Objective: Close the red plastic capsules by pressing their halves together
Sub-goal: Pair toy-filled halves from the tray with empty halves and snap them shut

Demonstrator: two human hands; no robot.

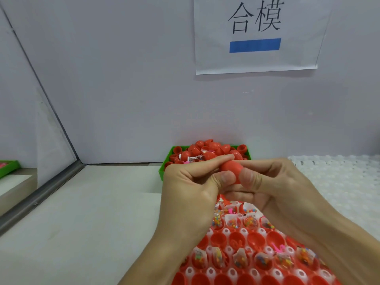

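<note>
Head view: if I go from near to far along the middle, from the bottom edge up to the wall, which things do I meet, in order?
Tray of open red halves → left hand and right hand holding a red capsule → green bin heaped with red capsules → paper sign on the wall.

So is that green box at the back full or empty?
Full: the green box is heaped above its rim with red capsules, some small packets among them. Both hands hide its front edge.

Smooth, faintly glossy red plastic capsule (230, 169). Glossy green plastic bin (164, 167). Shiny translucent white plastic holding tray (226, 232). Matt pale table (82, 212). Brushed grey metal rail (41, 194). Matt white paper sign (257, 58).
</note>
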